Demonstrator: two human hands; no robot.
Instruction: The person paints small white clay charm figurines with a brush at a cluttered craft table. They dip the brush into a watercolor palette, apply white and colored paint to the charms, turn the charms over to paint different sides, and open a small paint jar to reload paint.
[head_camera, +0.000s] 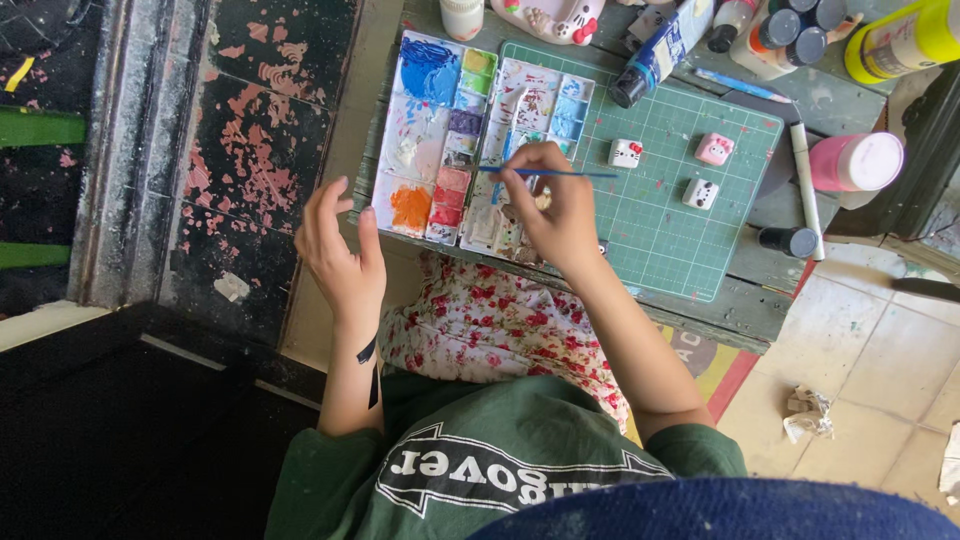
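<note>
Nearest the lens, green shirt shoulders and a floral lap are filling the lower frame. Right hand (550, 205) is pinching a thin blue paintbrush (548, 173), fingers closed round the shaft, handle lying level and pointing toward the green cutting mat (665, 215). Bristle end is hidden by the fingers, over the white paint palette (470, 140). Left hand (340, 245) is hovering off the table edge, fingers loosely curled and half open, holding nothing, just beside the palette's orange well.

Three small painted figurines are sitting on the mat: white with red bow (625, 152), pink (714, 149), white with dark marks (700, 193), each apart from the others. Paint bottles (655, 50) are crowding the far edge; a pink-and-white jar (857, 161) is lying to the right.

Risk, as judged: palette is overhanging the table edge near the lap; a wrist nudge could tip wet paint onto the fabric.
</note>
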